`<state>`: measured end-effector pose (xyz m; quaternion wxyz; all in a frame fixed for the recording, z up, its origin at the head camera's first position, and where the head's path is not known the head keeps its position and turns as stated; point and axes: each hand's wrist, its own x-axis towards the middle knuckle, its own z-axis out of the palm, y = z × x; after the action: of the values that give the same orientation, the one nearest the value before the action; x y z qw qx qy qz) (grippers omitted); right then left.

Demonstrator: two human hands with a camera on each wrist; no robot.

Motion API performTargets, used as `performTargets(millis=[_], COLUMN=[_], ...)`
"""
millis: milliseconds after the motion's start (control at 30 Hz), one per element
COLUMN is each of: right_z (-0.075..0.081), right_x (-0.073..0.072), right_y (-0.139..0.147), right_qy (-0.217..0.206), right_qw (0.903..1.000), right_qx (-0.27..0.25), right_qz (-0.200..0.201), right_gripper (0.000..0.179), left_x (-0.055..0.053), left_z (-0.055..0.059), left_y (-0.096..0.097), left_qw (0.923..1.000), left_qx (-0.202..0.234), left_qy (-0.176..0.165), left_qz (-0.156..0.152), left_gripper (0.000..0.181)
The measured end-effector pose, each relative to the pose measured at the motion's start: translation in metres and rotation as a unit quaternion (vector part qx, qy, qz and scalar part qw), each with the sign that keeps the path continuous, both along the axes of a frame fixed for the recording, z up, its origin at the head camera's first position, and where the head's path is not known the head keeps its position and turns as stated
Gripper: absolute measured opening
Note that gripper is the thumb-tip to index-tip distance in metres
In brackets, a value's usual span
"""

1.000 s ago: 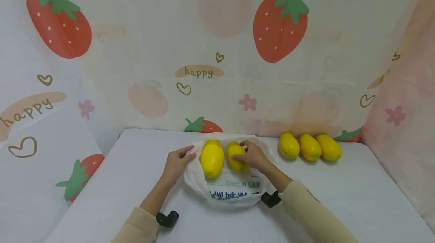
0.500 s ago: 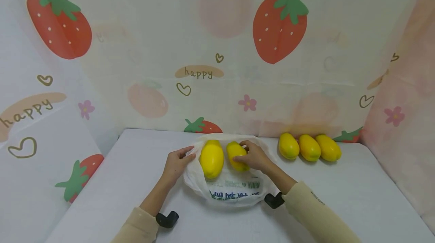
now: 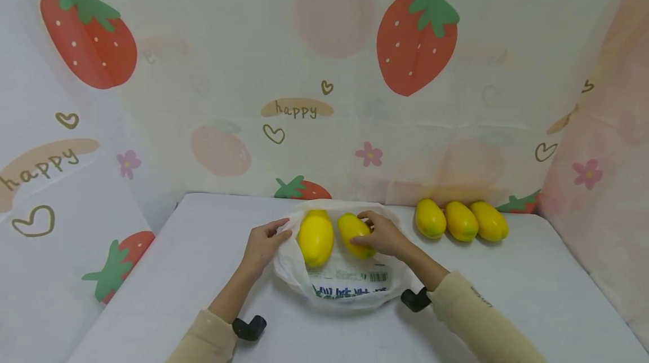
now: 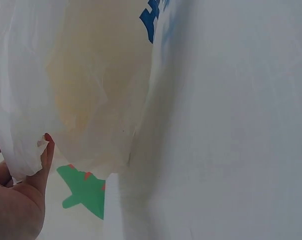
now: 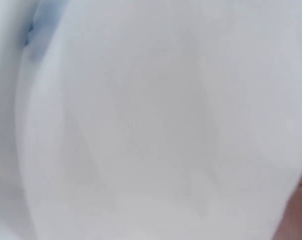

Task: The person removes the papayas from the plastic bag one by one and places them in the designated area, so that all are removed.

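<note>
A white plastic bag (image 3: 291, 267) with printed lettering lies with its mouth spread wide in the head view. Its left rim is pinched between the thumb and fingers of my left hand (image 3: 259, 247); the left wrist view shows the film (image 4: 21, 110) bunched in that hand (image 4: 18, 207). A large yellow mango (image 3: 316, 239) rests inside on the left. Beside it, my right hand (image 3: 383, 237) grips a second mango (image 3: 351, 230) within the bag's mouth. White film (image 5: 151, 115) fills most of the right wrist view, hiding the fruit there; only a bit of hand (image 5: 296, 212) shows.
Three more mangoes, a left one (image 3: 430, 218), a middle one (image 3: 462, 221) and a right one (image 3: 489, 221), lie in a row at the back right of the white table (image 3: 507, 290). A strawberry-print curtain (image 3: 228, 58) stands behind the table.
The mango in my right hand has tilted slightly, its near end shifting right. My right forearm has moved a little to the right. The left hand stays on the bag's rim.
</note>
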<state>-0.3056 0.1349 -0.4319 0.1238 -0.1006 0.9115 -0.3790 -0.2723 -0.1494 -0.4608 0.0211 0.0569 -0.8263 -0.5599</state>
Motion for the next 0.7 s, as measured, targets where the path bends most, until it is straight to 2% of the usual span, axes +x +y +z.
performTargets(millis=[233, 700], right_z=[0.008, 0.017], right_x=[0.004, 0.01], right_y=[0.004, 0.011], right_qy=[0.02, 0.021], right_qw=[0.9995, 0.9984], right_qx=[0.004, -0.011], right_qz=[0.024, 0.05], right_gripper=[0.065, 0.067], left_x=[0.0, 0.0], left_z=[0.0, 0.001], left_y=[-0.002, -0.003], left_qw=[1.0, 1.0], left_qx=[-0.002, 0.0], left_qy=[0.0, -0.005], left_qz=[-0.002, 0.005], left_gripper=[0.041, 0.04])
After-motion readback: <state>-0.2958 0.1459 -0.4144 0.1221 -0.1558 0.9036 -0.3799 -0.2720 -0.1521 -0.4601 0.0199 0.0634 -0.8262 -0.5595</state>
